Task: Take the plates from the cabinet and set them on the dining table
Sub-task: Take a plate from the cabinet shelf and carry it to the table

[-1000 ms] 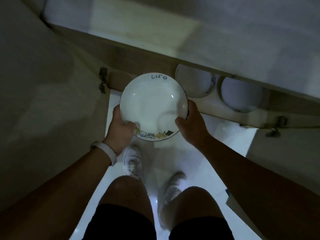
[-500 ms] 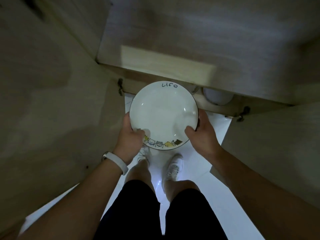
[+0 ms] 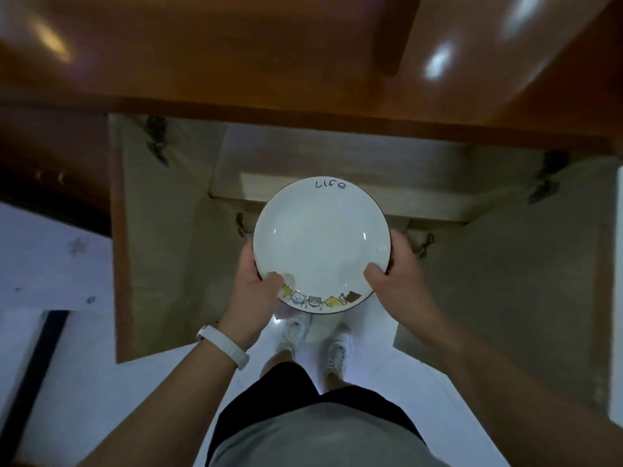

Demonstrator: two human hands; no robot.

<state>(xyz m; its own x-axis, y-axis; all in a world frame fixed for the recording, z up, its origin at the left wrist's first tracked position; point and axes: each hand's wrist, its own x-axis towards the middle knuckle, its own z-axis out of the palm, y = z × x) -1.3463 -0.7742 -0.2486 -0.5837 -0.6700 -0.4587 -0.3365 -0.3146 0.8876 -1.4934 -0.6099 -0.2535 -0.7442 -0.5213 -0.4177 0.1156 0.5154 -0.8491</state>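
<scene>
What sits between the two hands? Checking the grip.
The white plate, held at its rim by the left hand and right hand, per the head view.

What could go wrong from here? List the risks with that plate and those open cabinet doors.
The plate is pinched only at its near rim by the left hand and right hand, so its unsupported far side could tip down. The left cabinet door and right cabinet door stand open on both sides, so turning away could knock an elbow or the plate against one.

White sneakers (image 3: 332, 352) stand on a pale, glossy floor (image 3: 101, 392); a white wristband (image 3: 224, 345), perhaps a watch.
</scene>
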